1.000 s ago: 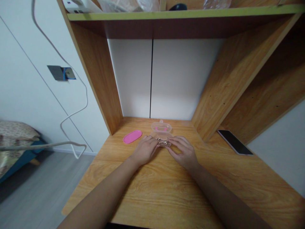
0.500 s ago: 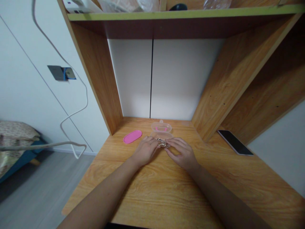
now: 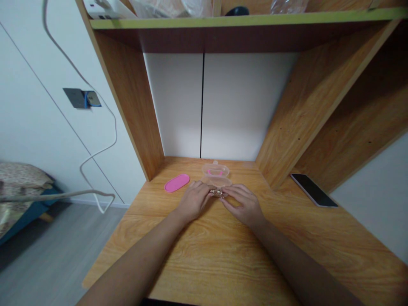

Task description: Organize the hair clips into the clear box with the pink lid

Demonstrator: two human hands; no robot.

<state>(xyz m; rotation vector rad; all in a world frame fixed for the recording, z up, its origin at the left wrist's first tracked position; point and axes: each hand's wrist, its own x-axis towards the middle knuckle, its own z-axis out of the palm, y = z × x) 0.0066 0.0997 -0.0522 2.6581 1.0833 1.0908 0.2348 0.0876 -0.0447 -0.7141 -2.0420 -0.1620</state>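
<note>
Between my hands is a small shiny gold-coloured object (image 3: 217, 193), its exact kind too small to make out. The fingers of my left hand (image 3: 193, 200) are closed on its left side. My right hand (image 3: 244, 204) pinches its right side between thumb and fingertips. Just behind my fingertips stands an open clear plastic case (image 3: 216, 171) with pink parts on its far half. My hands partly cover the near half. To the left of the case a flat pink oval piece (image 3: 177, 183) lies on the wooden desk (image 3: 204, 263).
A phone (image 3: 313, 190) lies face up at the right, beyond a wooden upright panel (image 3: 287, 114). Overhead runs a shelf with a green edge (image 3: 210, 22), holding plastic bags. A white cable (image 3: 115, 127) hangs at the left of the desk.
The shiny object has turned slightly between my fingers, and a dark-and-white bit behind it no longer shows. Both hands stay in nearly the same place.
</note>
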